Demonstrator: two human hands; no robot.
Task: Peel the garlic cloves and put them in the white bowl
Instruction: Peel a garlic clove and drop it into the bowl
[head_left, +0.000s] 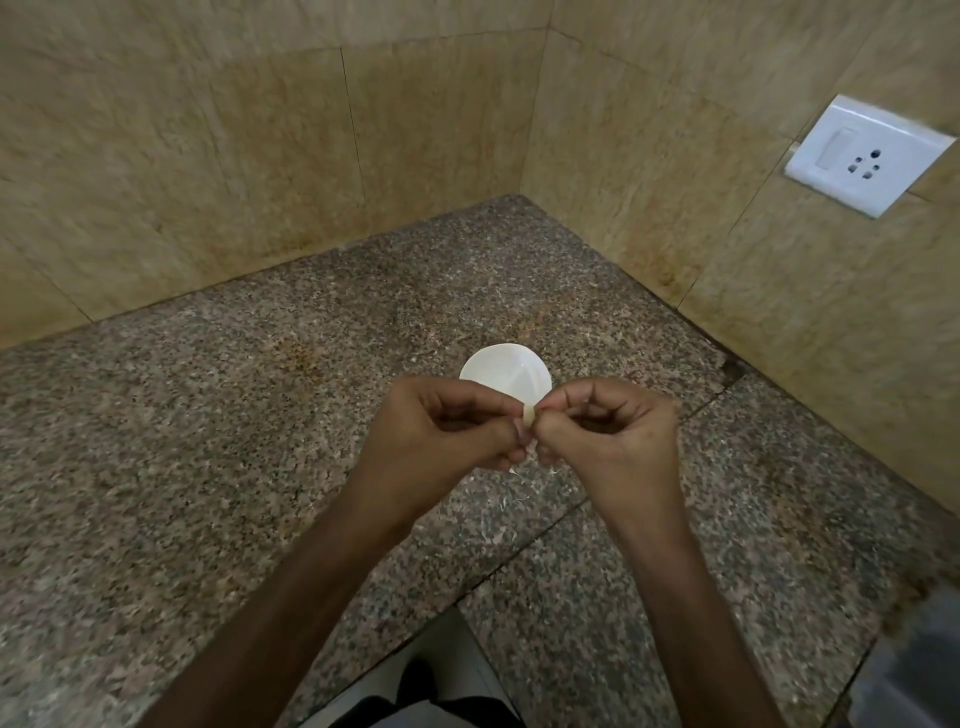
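Left hand (447, 431) and right hand (608, 431) are curled on one clove (528, 414) mid-frame; it should be peeled gently.

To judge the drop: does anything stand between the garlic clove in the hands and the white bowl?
Nothing visible. The left hand and right hand pinch the garlic clove just before the white bowl, its mouth open. Peel scraps lie nearer the person.
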